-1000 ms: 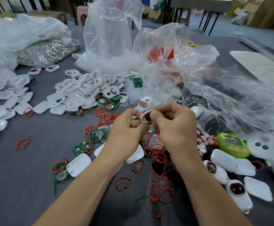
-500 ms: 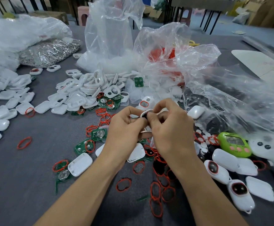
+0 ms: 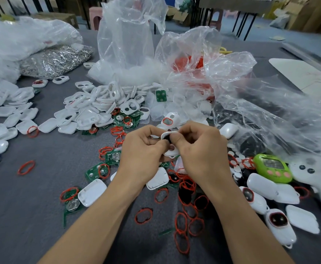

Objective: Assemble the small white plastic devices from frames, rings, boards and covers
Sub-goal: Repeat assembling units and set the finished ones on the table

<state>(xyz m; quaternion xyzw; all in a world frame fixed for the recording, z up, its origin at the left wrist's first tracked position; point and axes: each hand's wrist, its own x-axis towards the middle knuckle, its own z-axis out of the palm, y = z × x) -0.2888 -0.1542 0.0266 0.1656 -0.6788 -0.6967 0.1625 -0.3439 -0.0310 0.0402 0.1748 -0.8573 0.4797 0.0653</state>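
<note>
While the two hands meet over the grey desk (image 3: pixel 31 197), the largest items, crumpled clear plastic bags (image 3: pixel 129 39), stand beyond the fingers (image 3: pixel 176 139) and spread away to their right. Far beyond and to the left of the fingers lies a bag of silver metal parts (image 3: pixel 54 61). A heap of white frames (image 3: pixel 91 109) sits beyond and left of the fingers, with smooth white covers (image 3: pixel 9 113) further left again.

The left hand (image 3: pixel 142 155) and right hand (image 3: pixel 201 155) are side by side above the desk, backs toward the onlooker. The thumbs and forefingers of both are curled and clamped on one small white frame (image 3: pixel 170 133), which sits between them. A dark part shows in its opening at the thumb tips; what that part is cannot be told.

To the right of the fingers and nearer the onlooker lie a green device (image 3: pixel 272 168) and several finished white devices (image 3: pixel 277 223) with red-rimmed windows. Green boards (image 3: pixel 96 171) lie to the left of the fingers and nearer. Red rings (image 3: pixel 182 221), the smallest loose parts, are scattered on the desk beneath the fingers and between the forearms.
</note>
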